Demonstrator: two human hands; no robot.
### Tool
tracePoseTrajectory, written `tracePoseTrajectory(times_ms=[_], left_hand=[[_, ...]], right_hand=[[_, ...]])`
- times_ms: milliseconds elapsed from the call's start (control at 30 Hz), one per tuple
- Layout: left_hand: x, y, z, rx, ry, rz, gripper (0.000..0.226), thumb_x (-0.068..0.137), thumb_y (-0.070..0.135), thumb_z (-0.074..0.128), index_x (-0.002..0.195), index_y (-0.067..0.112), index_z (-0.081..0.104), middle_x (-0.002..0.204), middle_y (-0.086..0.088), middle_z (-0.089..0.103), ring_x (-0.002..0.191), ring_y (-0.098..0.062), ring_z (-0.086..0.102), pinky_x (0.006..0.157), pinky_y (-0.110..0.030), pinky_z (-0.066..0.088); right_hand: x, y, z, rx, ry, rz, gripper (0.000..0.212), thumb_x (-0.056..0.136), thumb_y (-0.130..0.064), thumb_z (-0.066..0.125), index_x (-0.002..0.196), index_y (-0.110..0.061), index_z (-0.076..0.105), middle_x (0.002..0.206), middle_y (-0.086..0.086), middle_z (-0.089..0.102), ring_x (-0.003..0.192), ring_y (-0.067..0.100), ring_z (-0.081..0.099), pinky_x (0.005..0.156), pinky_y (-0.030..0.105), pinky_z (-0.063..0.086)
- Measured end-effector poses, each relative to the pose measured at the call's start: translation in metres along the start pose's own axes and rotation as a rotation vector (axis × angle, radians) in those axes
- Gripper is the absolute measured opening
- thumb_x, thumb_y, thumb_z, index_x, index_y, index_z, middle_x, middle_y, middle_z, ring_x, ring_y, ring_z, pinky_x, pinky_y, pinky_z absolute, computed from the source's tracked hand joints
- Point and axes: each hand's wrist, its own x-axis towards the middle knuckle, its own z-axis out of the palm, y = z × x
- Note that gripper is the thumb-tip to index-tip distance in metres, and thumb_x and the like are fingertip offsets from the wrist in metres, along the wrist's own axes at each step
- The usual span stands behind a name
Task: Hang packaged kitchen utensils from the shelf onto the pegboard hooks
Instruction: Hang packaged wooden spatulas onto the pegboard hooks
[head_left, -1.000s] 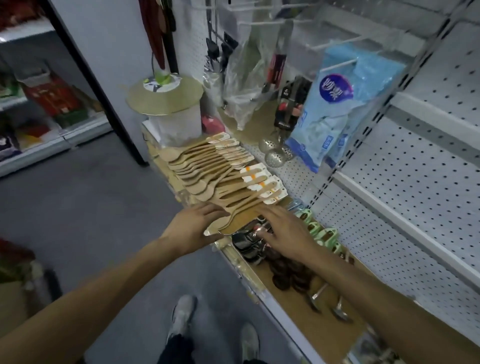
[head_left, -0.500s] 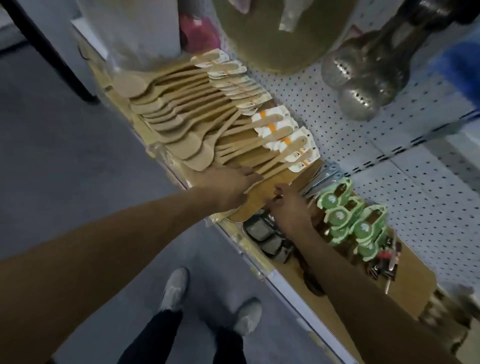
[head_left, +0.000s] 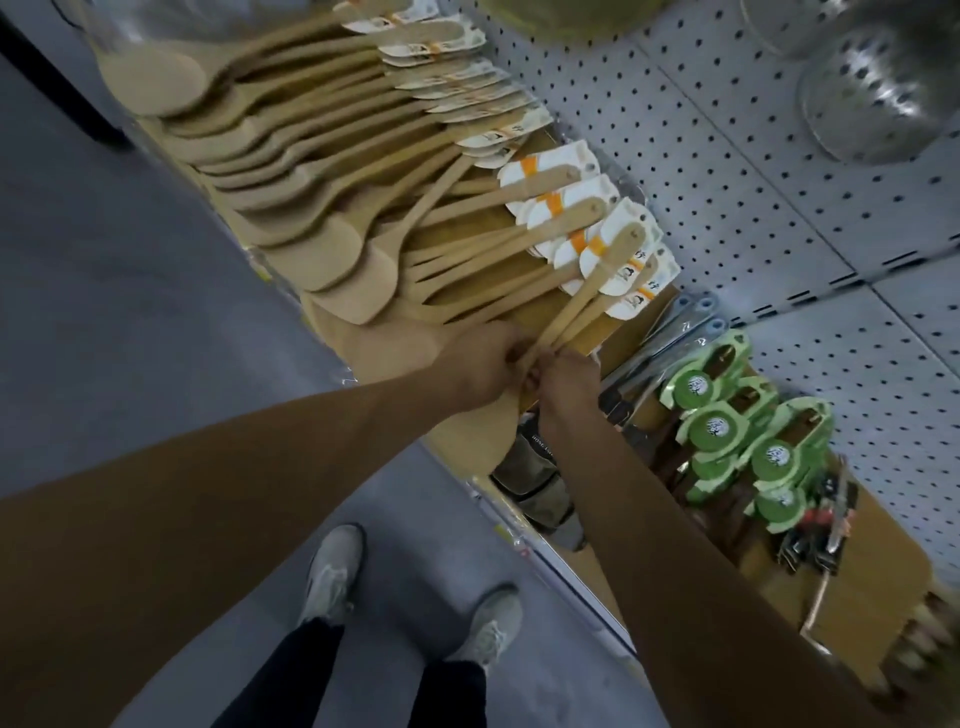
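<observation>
Since half a second ago my left hand (head_left: 480, 366) and right hand (head_left: 563, 382) have come together, both pinching the handles of the wooden spatulas (head_left: 587, 291) at the near end of the row on the shelf (head_left: 878, 566). Their blades hide under my hands. Just beside them lie green-carded utensils (head_left: 727, 426); a metal strainer (head_left: 878, 88) hangs against the pegboard (head_left: 727, 171), cropped.
</observation>
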Motion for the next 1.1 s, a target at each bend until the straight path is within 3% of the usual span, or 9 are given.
tracePoseTrajectory(times_ms=[167,300,467,567,700,833,933,1000,1100], left_hand=[[-0.016,0.027,0.002,-0.125,-0.071,-0.025,0.044,0.088,-0.013,0.052,0.123,0.008,0.068,0.100,-0.001,0.061,0.098,-0.016,0.058,0.076,-0.024,0.046],[-0.033,0.054,-0.003,-0.091,-0.089,-0.036,0.042,0.089,-0.007,0.057,0.124,0.013,0.067,0.105,-0.004,0.060,0.106,-0.019,0.059,0.085,-0.032,0.049],[-0.056,0.095,-0.013,-0.120,-0.163,-0.067,0.040,0.090,-0.001,0.059,0.129,0.009,0.063,0.104,-0.006,0.062,0.104,-0.019,0.060,0.083,-0.027,0.048],[-0.072,0.110,-0.010,-0.137,-0.188,-0.086,0.035,0.089,-0.001,0.059,0.120,0.015,0.065,0.105,-0.011,0.068,0.104,-0.026,0.064,0.091,-0.038,0.051],[-0.107,0.137,-0.012,-0.186,-0.174,-0.048,0.013,0.085,0.027,0.071,0.087,0.031,0.059,0.099,-0.011,0.070,0.098,-0.029,0.067,0.092,-0.047,0.053],[-0.143,0.175,-0.009,-0.245,-0.244,0.012,0.023,0.089,-0.001,0.069,0.088,0.020,0.059,0.095,-0.013,0.061,0.089,-0.023,0.059,0.080,-0.028,0.047],[-0.165,0.207,-0.001,-0.248,-0.321,0.040,0.031,0.090,-0.010,0.064,0.117,0.003,0.064,0.086,-0.009,0.057,0.085,-0.015,0.057,0.072,-0.011,0.044],[-0.180,0.230,0.005,-0.227,-0.366,0.063,0.043,0.091,-0.009,0.063,0.131,0.002,0.059,0.085,-0.007,0.058,0.092,-0.017,0.057,0.073,-0.009,0.043],[-0.203,0.264,0.015,-0.211,-0.399,0.122,0.039,0.089,-0.012,0.062,0.126,0.002,0.065,0.091,-0.008,0.065,0.088,-0.016,0.061,0.071,-0.009,0.047]], right_hand=[[-0.033,-0.001,-0.032,0.065,0.026,0.027,0.011,0.097,-0.012,0.058,0.094,-0.008,0.068,0.080,0.005,0.068,0.072,0.021,0.063,0.058,0.031,0.049],[-0.061,-0.010,-0.054,0.015,0.090,-0.024,0.014,0.092,-0.019,0.067,0.094,-0.005,0.066,0.083,0.008,0.068,0.070,0.020,0.063,0.056,0.029,0.050],[-0.099,-0.027,-0.076,0.037,0.127,-0.092,0.020,0.100,-0.023,0.055,0.090,-0.008,0.063,0.076,0.008,0.066,0.056,0.014,0.057,0.047,0.023,0.046],[-0.130,-0.029,-0.090,0.062,0.132,-0.130,0.024,0.103,-0.024,0.048,0.096,-0.006,0.060,0.074,0.008,0.062,0.055,0.013,0.054,0.046,0.022,0.045],[-0.182,-0.030,-0.115,0.044,0.135,-0.193,0.027,0.102,-0.024,0.050,0.098,-0.001,0.063,0.070,0.006,0.060,0.057,0.015,0.054,0.058,0.034,0.047],[-0.238,-0.037,-0.144,0.054,0.168,-0.219,0.027,0.100,-0.031,0.053,0.097,-0.006,0.064,0.079,0.008,0.066,0.071,0.025,0.064,0.064,0.040,0.057],[-0.272,-0.038,-0.171,-0.002,0.213,-0.266,0.038,0.090,-0.051,0.054,0.089,-0.014,0.064,0.083,0.015,0.070,0.079,0.033,0.068,0.073,0.056,0.057],[-0.292,-0.040,-0.193,0.024,0.245,-0.284,0.030,0.097,-0.037,0.056,0.094,-0.008,0.064,0.082,0.014,0.070,0.073,0.023,0.069,0.068,0.048,0.060],[-0.325,-0.041,-0.227,0.067,0.297,-0.315,0.026,0.100,-0.023,0.055,0.107,0.000,0.064,0.088,0.010,0.072,0.077,0.022,0.070,0.066,0.040,0.061]])
